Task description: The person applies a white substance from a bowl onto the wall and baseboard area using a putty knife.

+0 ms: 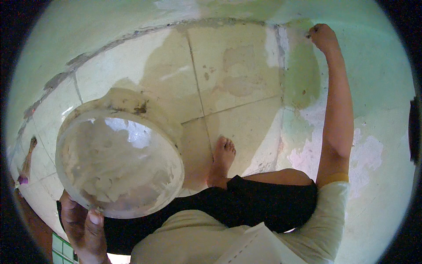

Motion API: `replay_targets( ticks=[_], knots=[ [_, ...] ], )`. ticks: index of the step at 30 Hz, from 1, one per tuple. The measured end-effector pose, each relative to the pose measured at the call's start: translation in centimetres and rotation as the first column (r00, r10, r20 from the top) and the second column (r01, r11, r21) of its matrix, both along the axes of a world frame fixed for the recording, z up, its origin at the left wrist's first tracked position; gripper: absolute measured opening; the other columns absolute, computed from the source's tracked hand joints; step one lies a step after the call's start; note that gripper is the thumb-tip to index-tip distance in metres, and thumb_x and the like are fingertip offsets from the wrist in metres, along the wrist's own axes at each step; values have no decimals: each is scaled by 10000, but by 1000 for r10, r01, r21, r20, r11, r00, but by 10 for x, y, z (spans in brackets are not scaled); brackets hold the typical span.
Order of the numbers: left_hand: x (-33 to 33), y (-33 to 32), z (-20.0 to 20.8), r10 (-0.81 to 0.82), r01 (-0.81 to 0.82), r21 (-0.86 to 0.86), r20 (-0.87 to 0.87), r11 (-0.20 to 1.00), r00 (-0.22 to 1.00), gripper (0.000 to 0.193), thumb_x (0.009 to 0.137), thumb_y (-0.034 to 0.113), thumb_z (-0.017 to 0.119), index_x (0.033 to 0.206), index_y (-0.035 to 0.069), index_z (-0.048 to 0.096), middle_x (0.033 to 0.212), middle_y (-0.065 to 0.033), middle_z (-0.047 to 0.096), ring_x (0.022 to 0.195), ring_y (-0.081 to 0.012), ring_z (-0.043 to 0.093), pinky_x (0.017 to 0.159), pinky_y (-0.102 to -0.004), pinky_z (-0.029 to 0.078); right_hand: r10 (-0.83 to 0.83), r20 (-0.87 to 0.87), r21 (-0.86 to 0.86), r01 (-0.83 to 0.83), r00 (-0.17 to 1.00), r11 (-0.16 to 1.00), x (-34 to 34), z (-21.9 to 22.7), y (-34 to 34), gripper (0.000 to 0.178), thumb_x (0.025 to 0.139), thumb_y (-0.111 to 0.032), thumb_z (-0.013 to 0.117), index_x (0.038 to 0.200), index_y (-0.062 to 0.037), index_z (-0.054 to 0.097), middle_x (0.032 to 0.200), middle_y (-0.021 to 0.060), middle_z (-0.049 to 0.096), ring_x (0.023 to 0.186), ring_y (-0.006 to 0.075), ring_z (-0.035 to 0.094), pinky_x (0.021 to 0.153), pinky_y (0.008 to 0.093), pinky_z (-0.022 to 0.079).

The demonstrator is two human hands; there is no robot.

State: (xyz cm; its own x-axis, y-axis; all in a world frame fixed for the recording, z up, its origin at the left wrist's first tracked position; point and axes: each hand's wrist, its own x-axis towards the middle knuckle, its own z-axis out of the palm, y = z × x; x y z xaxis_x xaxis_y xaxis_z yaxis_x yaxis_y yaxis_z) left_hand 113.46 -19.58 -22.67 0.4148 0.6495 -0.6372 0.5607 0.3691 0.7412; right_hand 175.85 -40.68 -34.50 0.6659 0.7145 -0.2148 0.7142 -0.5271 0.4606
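Left hand (83, 231): closed on the rim, at seven o'clock, of one round translucent whitish plastic tub (132, 214), thumb over the edge, the tub lying from the grip toward one o'clock. Tub, bearing wet-looking grey-beige paste (110, 165): probably thin-walled, slightly flexible, weighted by its contents, slick where smeared; best held by clean rim, palm beneath. Right hand (323, 38), at the tub's two o'clock, by the patchy green wall (378, 83): fingers curled, anything held cannot be told.
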Motion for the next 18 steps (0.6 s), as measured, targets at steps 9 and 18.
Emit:
replay_targets(
  ticks=[9, 18],
  knots=[
    [11, -1, 4, 62, -61, -6, 45, 998, 997, 704, 804, 359, 720, 1322, -28, 443, 1249, -119, 547, 1173, -222, 503, 1028, -371, 351, -213, -46, -15, 212, 976, 977, 4, -33, -25, 316, 843, -302, 608, 989, -35, 693, 992, 199, 679, 918, 359, 646, 839, 421, 503],
    [-15, -2, -6, -5, 51, 256, -177, 965, 984, 756, 867, 399, 677, 1384, -64, 378, 1358, -194, 469, 1223, -300, 478, 1032, -433, 395, -218, -312, 72, 252, 925, 965, -21, 29, -6, 323, 874, -323, 586, 979, -33, 682, 988, 187, 670, 920, 355, 637, 832, 434, 500]
  ],
)
